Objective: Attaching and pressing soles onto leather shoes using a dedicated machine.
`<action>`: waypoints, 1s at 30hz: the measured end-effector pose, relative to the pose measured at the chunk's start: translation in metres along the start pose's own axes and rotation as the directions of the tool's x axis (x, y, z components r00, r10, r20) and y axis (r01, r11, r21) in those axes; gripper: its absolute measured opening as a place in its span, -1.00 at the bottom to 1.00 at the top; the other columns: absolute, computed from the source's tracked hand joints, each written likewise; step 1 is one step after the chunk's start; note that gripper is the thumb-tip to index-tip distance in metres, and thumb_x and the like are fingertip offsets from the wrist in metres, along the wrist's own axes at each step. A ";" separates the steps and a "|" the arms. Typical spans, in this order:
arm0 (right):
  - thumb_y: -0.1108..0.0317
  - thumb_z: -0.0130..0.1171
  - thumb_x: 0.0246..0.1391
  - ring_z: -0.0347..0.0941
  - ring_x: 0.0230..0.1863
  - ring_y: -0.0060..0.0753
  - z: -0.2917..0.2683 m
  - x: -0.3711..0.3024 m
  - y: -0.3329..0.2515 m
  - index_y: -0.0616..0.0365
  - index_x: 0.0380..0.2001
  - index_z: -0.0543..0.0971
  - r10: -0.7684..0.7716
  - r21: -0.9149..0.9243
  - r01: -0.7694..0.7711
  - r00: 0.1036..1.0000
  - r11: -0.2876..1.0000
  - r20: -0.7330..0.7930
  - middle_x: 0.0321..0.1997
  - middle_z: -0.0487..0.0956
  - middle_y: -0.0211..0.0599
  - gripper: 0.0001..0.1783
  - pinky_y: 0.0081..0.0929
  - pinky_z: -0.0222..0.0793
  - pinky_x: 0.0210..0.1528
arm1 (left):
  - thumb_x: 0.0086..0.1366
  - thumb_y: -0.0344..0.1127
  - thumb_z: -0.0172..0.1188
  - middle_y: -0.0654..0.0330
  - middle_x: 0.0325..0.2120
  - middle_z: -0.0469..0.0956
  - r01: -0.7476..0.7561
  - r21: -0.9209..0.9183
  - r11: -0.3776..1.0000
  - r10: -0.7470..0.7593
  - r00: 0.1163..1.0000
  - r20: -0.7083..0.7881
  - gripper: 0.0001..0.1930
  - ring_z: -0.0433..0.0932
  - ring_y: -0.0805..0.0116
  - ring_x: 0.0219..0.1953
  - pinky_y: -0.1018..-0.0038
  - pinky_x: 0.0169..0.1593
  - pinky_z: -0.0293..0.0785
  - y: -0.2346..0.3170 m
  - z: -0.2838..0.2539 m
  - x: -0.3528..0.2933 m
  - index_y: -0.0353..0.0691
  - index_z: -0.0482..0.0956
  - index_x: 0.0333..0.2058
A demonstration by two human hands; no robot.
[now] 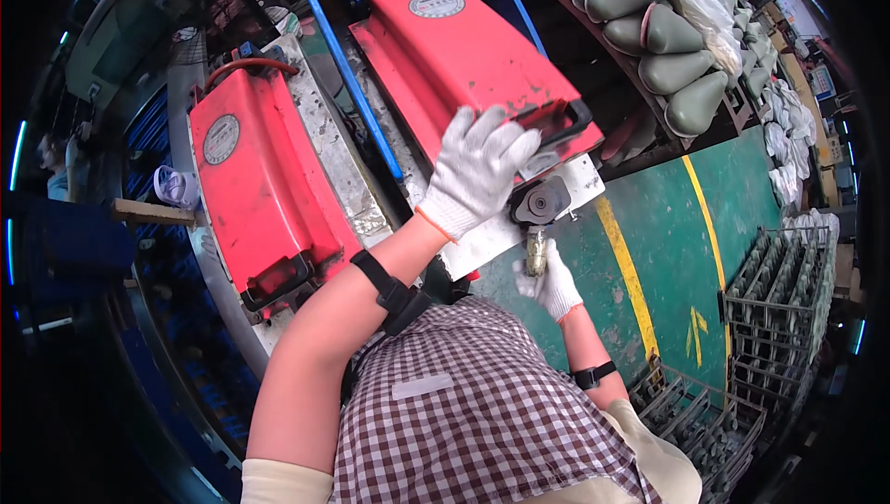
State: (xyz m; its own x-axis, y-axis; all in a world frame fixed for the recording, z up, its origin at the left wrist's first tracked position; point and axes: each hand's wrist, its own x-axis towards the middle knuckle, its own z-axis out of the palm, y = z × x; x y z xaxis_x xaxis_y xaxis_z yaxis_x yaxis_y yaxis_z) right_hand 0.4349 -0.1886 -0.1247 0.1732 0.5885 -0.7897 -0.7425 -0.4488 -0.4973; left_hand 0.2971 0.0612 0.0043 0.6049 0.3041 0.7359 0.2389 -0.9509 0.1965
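My left hand (pixel 482 170), in a white knit glove with an orange cuff, lies over the front end of a red machine cover (pixel 464 50), its fingers spread and slightly bent. A black handle (pixel 565 126) at the cover's end is just right of those fingertips. Below it, a round dark crank hub (pixel 540 202) sits at the white base plate (pixel 491 244). From the hub a crank handle (pixel 536 252) with a worn, yellowish grip points toward me. My right hand (pixel 553 286), gloved likewise, has its fingers closed around that grip; part of them is hidden.
A second red machine cover (pixel 264 175) stands on the left, near a wooden bar (pixel 153 213). A blue frame (pixel 348 77) surrounds the nearer machine. Grey-green shoe-last shapes (pixel 672 68) fill a rack at upper right. Metal racks (pixel 779 291) stand on the green floor (pixel 667 226).
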 end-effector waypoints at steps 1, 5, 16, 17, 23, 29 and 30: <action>-0.37 -0.17 0.42 0.59 -0.43 -0.28 0.002 -0.006 0.000 0.00 0.20 0.45 0.020 0.090 -0.029 0.996 0.995 0.091 -0.21 0.66 -0.14 -0.30 -0.30 0.52 -0.43 | -0.03 -0.43 0.27 0.15 -0.17 0.54 -0.003 -0.004 1.000 0.003 1.000 -0.001 -0.47 0.55 0.00 0.00 0.00 0.00 0.41 0.000 0.011 -0.011 -0.09 0.49 0.01; -0.34 -0.20 0.45 0.43 -0.56 -0.40 0.003 -0.022 -0.012 -0.05 0.20 0.45 0.058 0.287 -0.148 0.952 0.946 0.301 -0.30 0.63 -0.19 -0.35 -0.40 0.32 -0.51 | 0.01 -0.35 0.28 0.22 -0.17 0.54 -0.051 0.059 0.997 0.055 0.996 -0.065 -0.54 0.58 0.05 0.00 0.03 -0.02 0.45 -0.005 0.045 -0.049 -0.02 0.52 -0.03; -0.21 0.11 0.36 0.18 -0.78 -0.55 -0.026 0.017 -0.090 -0.13 -0.17 0.53 -0.167 0.368 0.330 0.897 0.869 -0.410 -0.59 0.44 -0.60 -0.60 -0.44 0.08 -0.73 | 0.00 -0.27 0.32 0.31 -0.16 0.56 -0.054 0.116 0.992 0.059 0.998 -0.038 -0.57 0.60 0.10 -0.01 0.00 -0.03 0.48 -0.009 0.071 -0.073 0.09 0.54 -0.08; -0.02 0.10 0.41 0.30 -0.67 -0.62 -0.032 0.018 -0.101 -0.05 -0.03 0.52 -0.316 0.272 0.392 0.905 0.879 -0.284 -0.50 0.49 -0.58 -0.69 -0.44 0.24 -0.64 | 0.00 -0.27 0.32 0.31 -0.16 0.56 -0.056 0.115 0.992 0.061 0.997 -0.043 -0.57 0.60 0.10 -0.01 0.00 -0.03 0.48 -0.009 0.071 -0.071 0.09 0.54 -0.08; 0.27 0.14 0.35 0.63 -0.42 -0.20 0.016 -0.010 -0.099 0.09 0.05 0.56 -0.938 -0.866 0.487 0.339 0.116 0.065 -0.40 0.66 -0.21 -0.73 -0.27 0.58 -0.28 | 0.00 -0.31 0.32 0.24 -0.10 0.56 -0.077 0.111 0.991 0.084 0.995 -0.061 -0.55 0.56 0.08 0.07 0.01 0.05 0.46 -0.006 0.057 -0.071 0.04 0.55 -0.05; 0.23 0.19 0.18 0.66 -0.29 0.06 0.186 -0.123 -0.114 0.14 -0.09 0.65 -0.399 -0.738 0.443 0.638 -0.509 0.659 -0.38 0.66 0.04 -0.70 -0.18 0.59 -0.22 | 0.03 -0.33 0.30 0.09 -0.03 0.60 0.138 -0.131 0.982 -0.090 0.943 0.320 -0.59 0.53 -0.03 0.08 0.13 0.08 0.49 0.013 -0.027 -0.055 -0.17 0.61 -0.07; 0.26 0.22 0.12 0.67 -0.35 0.01 0.208 -0.137 -0.111 0.18 -0.14 0.67 -0.301 -0.632 0.469 0.601 -0.617 0.740 -0.45 0.64 0.05 -0.70 -0.18 0.59 -0.29 | -0.06 -0.38 0.34 0.12 0.00 0.59 0.159 -0.055 0.986 -0.122 0.901 0.417 -0.52 0.54 0.03 0.08 0.13 0.10 0.52 0.005 -0.036 -0.070 -0.13 0.59 -0.06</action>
State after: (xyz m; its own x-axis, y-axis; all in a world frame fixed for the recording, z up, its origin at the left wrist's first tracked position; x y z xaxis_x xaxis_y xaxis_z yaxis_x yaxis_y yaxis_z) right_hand 0.3584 -0.0797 0.1136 -0.1512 0.9868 -0.0589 0.9484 0.1280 -0.2900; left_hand 0.2287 0.0329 -0.0229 0.8325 0.4137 0.3684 0.2901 -0.8921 0.3463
